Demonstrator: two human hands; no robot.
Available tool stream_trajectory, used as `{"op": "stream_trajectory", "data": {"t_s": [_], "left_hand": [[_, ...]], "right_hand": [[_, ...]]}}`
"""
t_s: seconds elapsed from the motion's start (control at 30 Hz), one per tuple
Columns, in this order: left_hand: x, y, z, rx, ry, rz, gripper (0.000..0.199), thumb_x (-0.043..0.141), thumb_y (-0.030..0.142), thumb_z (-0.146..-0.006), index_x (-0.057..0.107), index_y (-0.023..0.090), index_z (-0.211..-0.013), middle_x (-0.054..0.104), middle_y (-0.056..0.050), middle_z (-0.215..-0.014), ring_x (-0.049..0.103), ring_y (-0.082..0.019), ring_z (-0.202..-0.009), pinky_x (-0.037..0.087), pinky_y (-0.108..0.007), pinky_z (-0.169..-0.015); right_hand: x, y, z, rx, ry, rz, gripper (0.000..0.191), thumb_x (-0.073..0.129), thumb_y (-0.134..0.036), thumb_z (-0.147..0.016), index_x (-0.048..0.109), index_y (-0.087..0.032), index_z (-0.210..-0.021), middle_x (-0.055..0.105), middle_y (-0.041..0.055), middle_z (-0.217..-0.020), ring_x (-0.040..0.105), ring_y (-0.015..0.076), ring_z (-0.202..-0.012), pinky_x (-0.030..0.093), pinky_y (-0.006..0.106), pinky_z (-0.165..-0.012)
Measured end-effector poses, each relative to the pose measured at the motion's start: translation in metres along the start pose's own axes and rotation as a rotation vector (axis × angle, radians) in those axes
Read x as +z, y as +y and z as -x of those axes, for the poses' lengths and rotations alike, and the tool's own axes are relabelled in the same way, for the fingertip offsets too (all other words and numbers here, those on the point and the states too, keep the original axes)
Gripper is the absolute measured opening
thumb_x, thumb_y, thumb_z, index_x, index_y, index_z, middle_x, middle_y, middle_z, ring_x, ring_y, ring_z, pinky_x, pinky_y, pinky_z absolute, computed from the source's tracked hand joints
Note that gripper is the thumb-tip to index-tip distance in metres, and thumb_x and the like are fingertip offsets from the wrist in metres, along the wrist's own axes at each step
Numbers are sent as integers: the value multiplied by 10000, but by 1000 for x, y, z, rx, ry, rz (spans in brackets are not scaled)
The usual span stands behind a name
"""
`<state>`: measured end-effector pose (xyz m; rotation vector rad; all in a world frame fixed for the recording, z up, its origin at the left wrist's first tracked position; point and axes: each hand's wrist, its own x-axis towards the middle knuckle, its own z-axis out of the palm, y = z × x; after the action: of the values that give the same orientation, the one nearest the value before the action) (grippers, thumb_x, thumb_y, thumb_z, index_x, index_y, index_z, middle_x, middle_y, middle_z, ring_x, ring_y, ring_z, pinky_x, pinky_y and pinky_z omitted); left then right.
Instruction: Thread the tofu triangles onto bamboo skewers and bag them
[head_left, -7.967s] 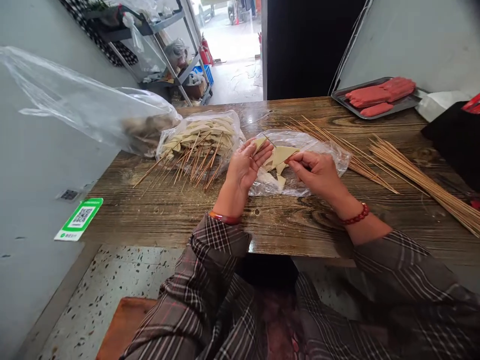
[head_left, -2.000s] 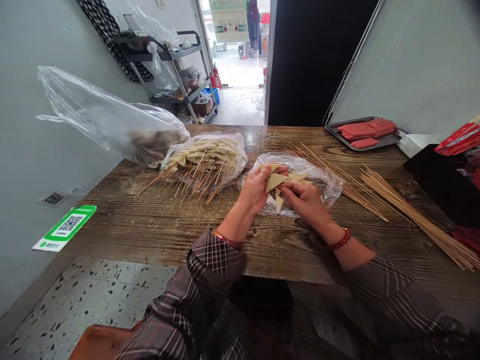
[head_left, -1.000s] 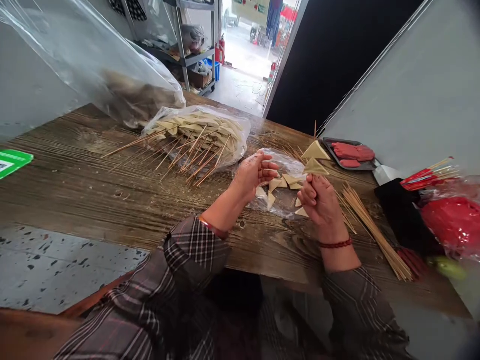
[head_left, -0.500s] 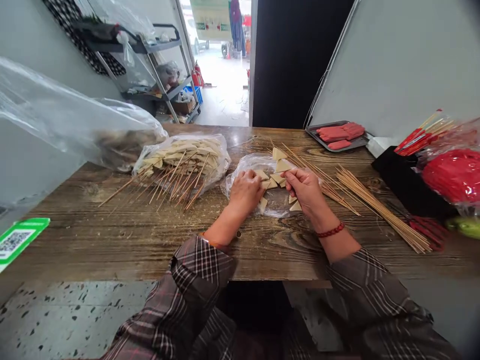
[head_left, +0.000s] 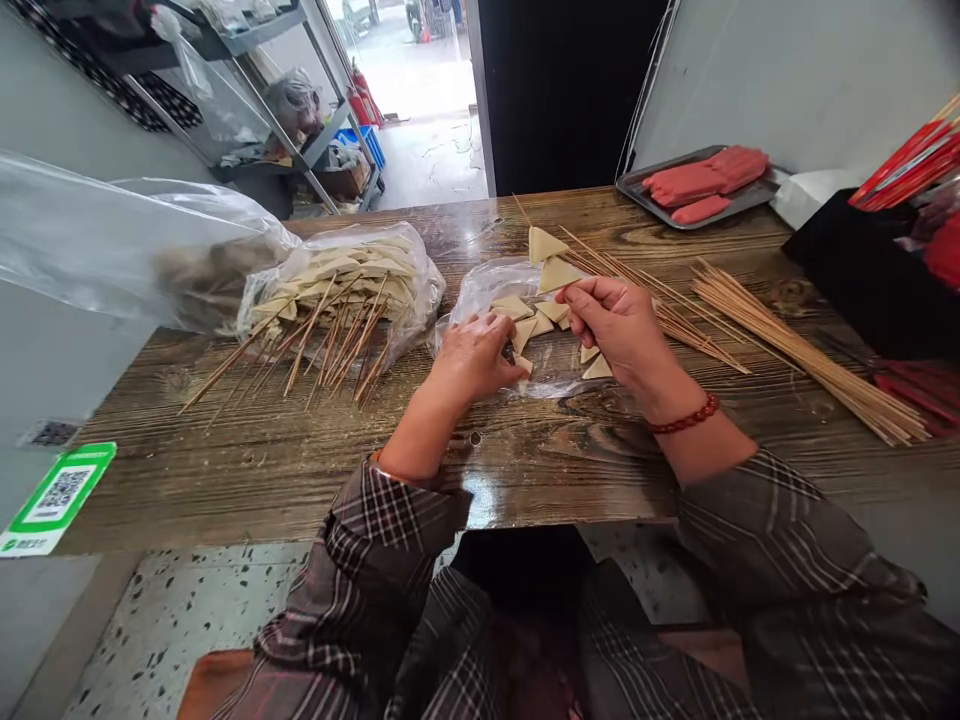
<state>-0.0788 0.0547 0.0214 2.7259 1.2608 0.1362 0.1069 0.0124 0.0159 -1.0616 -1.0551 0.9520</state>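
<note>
My right hand (head_left: 619, 325) pinches a bamboo skewer (head_left: 522, 211) whose far tip points up and left. Two pale triangular slices, looking like tofu, are threaded on it; the lower slice (head_left: 559, 274) sits just before my fingertips. My left hand (head_left: 476, 360) hovers low over loose triangles, thumb and fingers apart. A triangle (head_left: 523, 363) lies by its thumb, partly covered; whether they touch I cannot tell. More loose triangles (head_left: 553, 312) lie between the hands on a clear plastic bag (head_left: 487, 283).
Left of my hands, a plastic bag holds a heap of skewered slices (head_left: 345, 270). Bare skewers (head_left: 802, 350) lie on the right of the wooden table (head_left: 300, 480). Behind them are a tray (head_left: 634, 190) with red packs (head_left: 705, 175) and a black box (head_left: 847, 250). A QR card (head_left: 64, 495) hangs at the left edge.
My right hand has raised the skewer slightly, its two slices now standing clear of the pile. My left hand has shifted left and its fingers have spread. The camera view has tilted down.
</note>
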Motion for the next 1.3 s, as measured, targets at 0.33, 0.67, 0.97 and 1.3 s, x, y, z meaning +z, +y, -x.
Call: {"op": "stream_trajectory", "data": {"t_s": [0.33, 0.67, 0.97, 1.3], "left_hand": [[-1, -2, 5, 188, -125, 34, 358, 780, 348, -707, 660, 237, -1027, 627, -71, -1057, 548, -262, -1036, 423, -387, -900], [18, 7, -8, 118, 159, 463, 247, 563, 215, -863, 646, 182, -1093, 633, -58, -984, 582, -140, -832, 491, -282, -773], [27, 0, -17, -6, 263, 37, 377, 589, 299, -871, 638, 148, -1213, 588, -140, -1142, 548, -254, -1093, 449, -408, -982], [27, -1, -16, 63, 261, 24, 244, 560, 277, -878, 708, 205, -1058, 588, -105, -1097, 550, -231, -1058, 450, -394, -965]], "right_hand": [[-1, -6, 1, -3, -7, -3, 222, 700, -348, -857, 652, -161, -746, 520, -50, -518, 401, 26, -401, 295, 158, -369], [2, -12, 2, -22, -60, -74, 250, 684, -370, -867, 628, -156, -750, 518, -59, -504, 402, 26, -396, 312, 153, -369], [1, -9, -2, -26, -32, -60, 220, 671, -300, -868, 626, -154, -710, 526, -59, -488, 396, 19, -372, 299, 153, -371], [1, -4, -3, -33, -12, -52, 254, 696, -383, -795, 646, -152, -703, 543, -54, -466, 404, 37, -371, 306, 160, -354]]}}
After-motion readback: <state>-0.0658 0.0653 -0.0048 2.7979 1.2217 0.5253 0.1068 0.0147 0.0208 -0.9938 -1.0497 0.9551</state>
